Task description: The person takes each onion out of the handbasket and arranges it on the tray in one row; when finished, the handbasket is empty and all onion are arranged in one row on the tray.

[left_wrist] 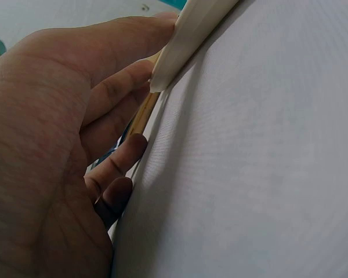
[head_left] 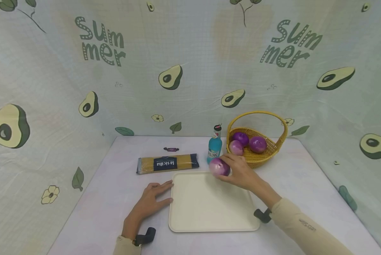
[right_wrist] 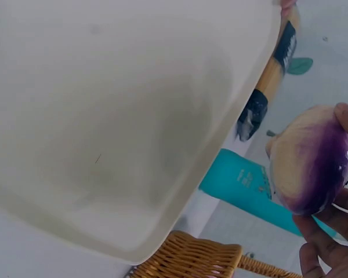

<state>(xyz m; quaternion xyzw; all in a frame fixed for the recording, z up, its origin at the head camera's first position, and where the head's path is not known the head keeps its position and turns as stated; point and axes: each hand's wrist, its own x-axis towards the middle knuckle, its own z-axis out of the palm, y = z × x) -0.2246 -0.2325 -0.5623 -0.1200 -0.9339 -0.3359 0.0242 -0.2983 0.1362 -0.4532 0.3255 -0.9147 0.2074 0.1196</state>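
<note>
My right hand [head_left: 240, 171] grips a purple-and-white onion [head_left: 219, 167] above the back right part of a cream tray [head_left: 211, 205]. In the right wrist view the onion [right_wrist: 313, 161] sits between thumb and fingertips, apart from the tray's surface. My left hand [head_left: 153, 200] touches the tray's left edge with straight, spread fingers. Seen from the left wrist, thumb and fingertips [left_wrist: 140, 69] rest at the tray's rim [left_wrist: 188, 40]. Behind the right hand stands a yellow wicker basket [head_left: 257, 161] with several purple onions [head_left: 258, 144] in it.
A blue bottle [head_left: 214, 146] stands upright behind the tray, left of the basket. Beyond the tray's back left lies a pack of spaghetti [head_left: 168, 163], with a small purple-wrapped candy [head_left: 171, 149] behind it. A printed cloth [head_left: 190, 71] hangs along the table's back.
</note>
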